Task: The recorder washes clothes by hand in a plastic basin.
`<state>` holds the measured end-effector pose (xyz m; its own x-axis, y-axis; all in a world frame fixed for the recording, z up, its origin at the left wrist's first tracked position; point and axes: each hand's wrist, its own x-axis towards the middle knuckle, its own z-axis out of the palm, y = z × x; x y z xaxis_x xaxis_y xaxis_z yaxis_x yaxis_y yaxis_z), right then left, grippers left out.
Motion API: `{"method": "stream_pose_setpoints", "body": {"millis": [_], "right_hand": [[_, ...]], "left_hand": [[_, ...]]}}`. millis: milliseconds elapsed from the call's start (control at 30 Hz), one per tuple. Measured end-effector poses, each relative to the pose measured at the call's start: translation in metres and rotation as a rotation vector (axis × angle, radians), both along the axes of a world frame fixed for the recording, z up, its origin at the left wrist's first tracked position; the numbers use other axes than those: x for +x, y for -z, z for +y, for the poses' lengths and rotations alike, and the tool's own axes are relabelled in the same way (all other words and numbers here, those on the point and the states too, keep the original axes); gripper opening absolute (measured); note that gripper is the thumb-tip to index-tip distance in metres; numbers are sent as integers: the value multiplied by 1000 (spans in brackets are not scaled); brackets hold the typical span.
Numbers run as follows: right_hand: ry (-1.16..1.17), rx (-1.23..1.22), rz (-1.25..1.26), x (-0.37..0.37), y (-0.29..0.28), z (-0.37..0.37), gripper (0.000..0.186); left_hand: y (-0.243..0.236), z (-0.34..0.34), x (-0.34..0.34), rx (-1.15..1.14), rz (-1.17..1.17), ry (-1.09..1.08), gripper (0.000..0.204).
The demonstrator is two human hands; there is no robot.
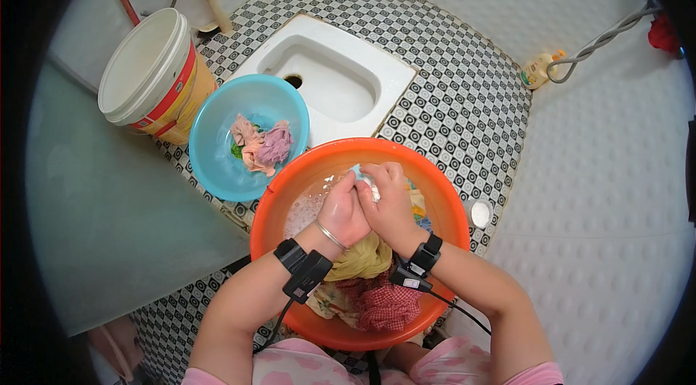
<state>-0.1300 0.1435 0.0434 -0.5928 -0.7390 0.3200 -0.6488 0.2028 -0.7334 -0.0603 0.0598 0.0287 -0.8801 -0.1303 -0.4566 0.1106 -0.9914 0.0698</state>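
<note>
My left hand [344, 209] and my right hand [389, 202] press together over a big orange basin [451, 196]. Both are closed around a small light blue and white cloth [372, 189], most of it hidden by my fingers. Sudsy water [306, 212] shows in the basin to the left of my hands. Beneath my wrists lie a yellow cloth [362, 257] and a red checked cloth [389, 305], with a pale patterned cloth [331, 301] beside them. More colourful fabric [418, 205] peeks out right of my right hand.
A blue basin [207, 160] with pink and purple cloths [261, 147] stands at the left, touching a squat toilet [391, 88]. Behind it is a white bucket [156, 80]. A cup of white powder [480, 214] sits right of the orange basin. A bottle [538, 72] stands by the wall.
</note>
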Motion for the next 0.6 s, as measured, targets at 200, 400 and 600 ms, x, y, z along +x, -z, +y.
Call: {"method": "stream_pose_setpoints", "body": {"millis": [200,400,600], "right_hand": [[-200,13,-90,27,3,22,11],[-246,26,52,-5,24,19,7],[-146,31,-96,12,13,22,14]], "left_hand": [[12,2,0,-233,-337,98,37],[41,9,2,-107,-188,176,37],[19,9,1,-313,-213,129,38]]}}
